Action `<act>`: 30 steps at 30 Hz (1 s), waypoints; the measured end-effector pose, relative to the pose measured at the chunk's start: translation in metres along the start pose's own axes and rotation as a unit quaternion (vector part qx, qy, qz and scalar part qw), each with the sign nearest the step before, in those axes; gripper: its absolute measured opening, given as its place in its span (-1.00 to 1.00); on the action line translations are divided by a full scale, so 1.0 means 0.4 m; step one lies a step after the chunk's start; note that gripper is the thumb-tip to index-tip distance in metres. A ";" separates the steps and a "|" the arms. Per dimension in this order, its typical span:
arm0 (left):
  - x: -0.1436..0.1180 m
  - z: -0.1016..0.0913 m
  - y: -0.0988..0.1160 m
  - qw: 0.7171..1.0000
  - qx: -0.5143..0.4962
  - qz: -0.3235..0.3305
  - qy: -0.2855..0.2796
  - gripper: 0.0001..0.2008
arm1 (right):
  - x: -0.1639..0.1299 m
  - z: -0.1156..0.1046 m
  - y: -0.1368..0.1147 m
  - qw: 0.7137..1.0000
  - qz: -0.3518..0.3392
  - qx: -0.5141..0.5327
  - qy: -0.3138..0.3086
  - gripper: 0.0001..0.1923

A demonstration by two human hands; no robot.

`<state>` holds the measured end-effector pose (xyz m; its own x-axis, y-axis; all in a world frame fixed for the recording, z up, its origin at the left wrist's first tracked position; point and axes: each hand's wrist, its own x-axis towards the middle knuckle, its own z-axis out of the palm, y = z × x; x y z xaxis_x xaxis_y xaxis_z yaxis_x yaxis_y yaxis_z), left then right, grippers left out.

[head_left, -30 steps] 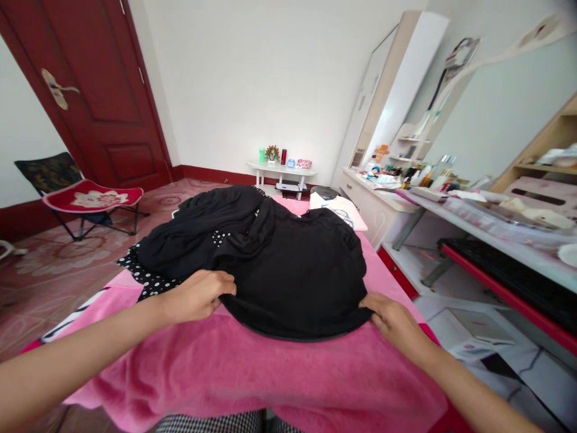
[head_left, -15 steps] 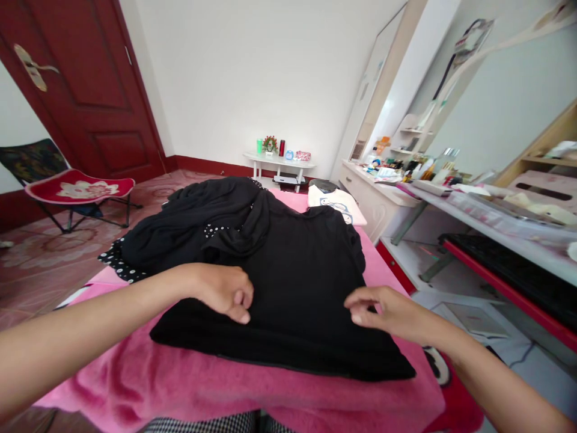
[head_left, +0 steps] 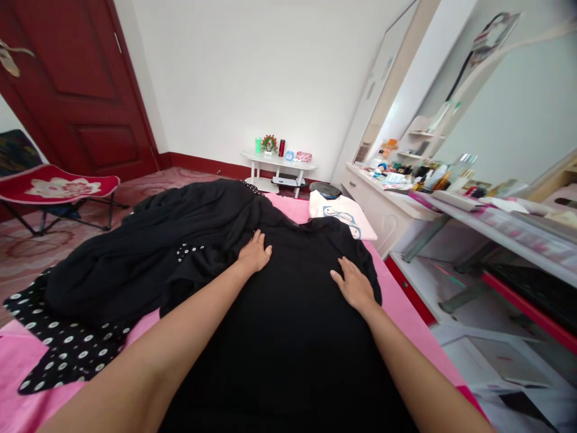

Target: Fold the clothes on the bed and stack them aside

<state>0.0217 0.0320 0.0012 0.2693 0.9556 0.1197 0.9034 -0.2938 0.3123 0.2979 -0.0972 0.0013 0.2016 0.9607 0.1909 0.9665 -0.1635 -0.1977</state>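
A black garment (head_left: 288, 337) is spread out flat in front of me, its neckline at the far end. My left hand (head_left: 255, 251) rests palm down on its upper left part, fingers stretched forward. On the upper right part lies my right hand (head_left: 354, 284), flat with the fingers a little apart. Left of the garment is a heap of black cloth (head_left: 112, 264), with a white-dotted black fabric (head_left: 76, 355) showing from under it. Pink bedding (head_left: 406, 313) is beneath everything. Beyond the neckline sits a folded white garment (head_left: 338, 210) with a blue print.
A dressing table (head_left: 387, 192) crowded with bottles runs along the right side. A small white table (head_left: 279, 161) stands by the far wall. On the left are a red-seated folding chair (head_left: 58, 186) and a dark red door (head_left: 85, 90).
Both hands have moved forward from the garment's near part to its upper part and flattened, with fingers now stretched out. The view has shifted forward over the bed.
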 end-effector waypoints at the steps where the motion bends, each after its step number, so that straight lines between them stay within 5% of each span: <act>1: 0.010 0.007 -0.003 1.000 0.010 -0.010 0.016 -0.45 | 0.009 -0.002 -0.001 1.000 0.005 -0.023 0.011 -0.45; 5: 0.021 0.033 0.002 0.998 0.008 0.005 0.067 -0.48 | 0.072 -0.016 -0.028 0.996 0.021 -0.068 0.055 -0.62; 8: 0.022 0.041 -0.001 0.996 0.000 0.020 0.085 -0.49 | 0.150 -0.011 -0.032 0.997 0.050 -0.006 0.058 -0.68; 11: 0.024 0.038 -0.005 0.995 0.002 0.032 0.094 -0.49 | 0.248 0.008 -0.042 0.998 0.039 0.053 0.008 -0.71; 15: 0.025 0.028 -0.001 0.995 0.000 0.044 0.088 -0.52 | 0.394 0.011 -0.081 0.993 -0.059 0.063 -0.077 -0.71; 17: 0.023 0.025 0.002 0.995 -0.007 0.044 0.087 -0.53 | 0.461 -0.005 -0.101 0.994 -0.062 0.090 -0.030 -0.57; 19: 0.023 0.024 0.003 0.995 -0.015 0.043 0.086 -0.54 | 0.505 -0.017 -0.117 0.988 -0.039 0.127 0.084 -0.45; 22: 0.025 0.027 0.002 0.996 -0.018 0.045 0.081 -0.54 | 0.510 0.005 -0.143 0.969 -0.008 0.143 0.202 -0.40; 24: 0.027 0.031 0.000 0.995 -0.017 0.048 0.083 -0.53 | 0.481 0.049 -0.162 0.980 -0.031 0.109 0.163 -0.39; 30: 0.026 0.033 -0.002 0.996 -0.031 0.031 0.074 -0.53 | 0.419 0.131 -0.210 0.988 -0.055 -0.030 -0.140 -0.35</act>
<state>0.0282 0.0426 -0.0102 0.2682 0.9230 0.2760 0.8632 -0.3575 0.3564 0.2421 0.0894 -0.0006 0.0511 0.9965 -0.0663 0.9895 -0.0595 -0.1319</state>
